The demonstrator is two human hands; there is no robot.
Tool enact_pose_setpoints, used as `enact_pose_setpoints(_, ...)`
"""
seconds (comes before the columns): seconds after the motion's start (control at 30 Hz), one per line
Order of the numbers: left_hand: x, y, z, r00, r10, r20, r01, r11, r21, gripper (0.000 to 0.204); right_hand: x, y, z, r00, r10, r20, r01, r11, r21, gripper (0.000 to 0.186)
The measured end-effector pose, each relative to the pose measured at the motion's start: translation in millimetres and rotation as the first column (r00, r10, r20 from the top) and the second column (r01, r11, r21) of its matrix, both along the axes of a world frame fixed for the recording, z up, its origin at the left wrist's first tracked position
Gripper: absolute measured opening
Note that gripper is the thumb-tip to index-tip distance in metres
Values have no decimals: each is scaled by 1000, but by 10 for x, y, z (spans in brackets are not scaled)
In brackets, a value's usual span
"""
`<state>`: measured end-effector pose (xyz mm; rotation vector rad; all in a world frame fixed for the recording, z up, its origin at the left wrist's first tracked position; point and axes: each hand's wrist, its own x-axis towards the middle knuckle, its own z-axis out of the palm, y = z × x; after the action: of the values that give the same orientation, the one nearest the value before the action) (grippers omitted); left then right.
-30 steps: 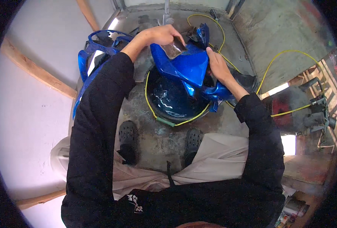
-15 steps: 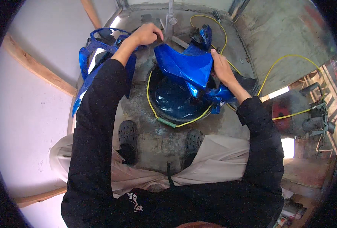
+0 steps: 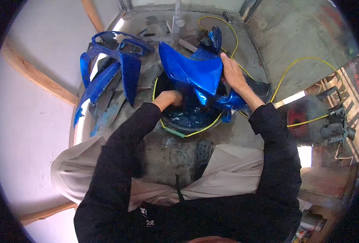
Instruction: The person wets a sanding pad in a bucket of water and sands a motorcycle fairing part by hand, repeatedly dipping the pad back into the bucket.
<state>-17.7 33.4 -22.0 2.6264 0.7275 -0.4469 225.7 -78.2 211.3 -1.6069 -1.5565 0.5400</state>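
Looking down at a person in a black top and pale trousers, both arms reaching over a grey floor. A shiny blue panel tilts above the far side of a dark bucket, midway between the floor's left and right edges. The right hand has its grip closed on the panel's right edge, thumb on top. The left hand dips inside the bucket, over dark water; its fingers are blurred, so I cannot tell whether its grip is wide, narrow or holding something. Another blue part, a branching frame, lies along the floor's left edge. A yellow hose curls near the floor's far right corner.
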Motion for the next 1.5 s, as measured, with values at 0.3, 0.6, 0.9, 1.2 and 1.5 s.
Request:
enact_pose_setpoints(0.3,214,-318,364,896,336,-289,-395,901,-180,47,90,-34,-65,996,-25,-82,19,997,-72,63)
enact_pose_setpoints(0.6,-140,-398,1307,919,267,-290,-391,518,-761,43,-35,37,-24,996,22,-89,-26,999,-45,63)
enact_pose_setpoints(0.9,-193,-197,2278,980,122,-159,-198,463,-864,38,89,129,-197,998,18,-56,-17,1000,17,64)
enact_pose_setpoints(1.2,325,-114,3240,939,230,254,9,725,-689,37,25,91,-119,998,-4,-70,0,999,-52,64)
enact_pose_setpoints(1.5,433,148,3087,880,161,448,-18,952,-306,39,46,55,-127,998,32,-54,-29,998,60,65)
